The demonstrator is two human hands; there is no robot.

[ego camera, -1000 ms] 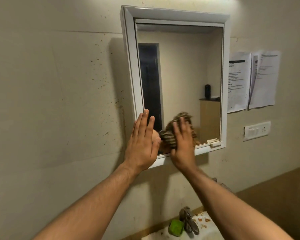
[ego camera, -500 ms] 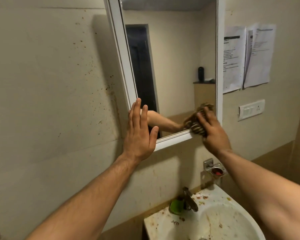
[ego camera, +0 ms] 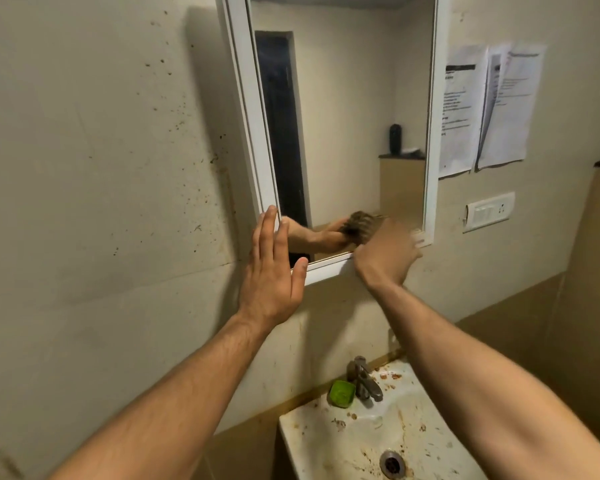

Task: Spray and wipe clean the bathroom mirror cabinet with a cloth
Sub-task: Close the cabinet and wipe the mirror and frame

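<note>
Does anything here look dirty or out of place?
Yes. The white ceramic sink is smeared with brown rust-like stains around its metal tap and drain, and the beige wall left of the mirror cabinet is speckled with dark spots.

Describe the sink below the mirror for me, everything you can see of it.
The sink is white, ceramic by its look, mounted against the wall under the mirror cabinet. Brown stains and specks litter its rim and bowl. A metal drain sits in the bowl, rusty inside. A dull metal tap stands on the back rim, with a green soap lying beside it. No hand touches it.
</note>
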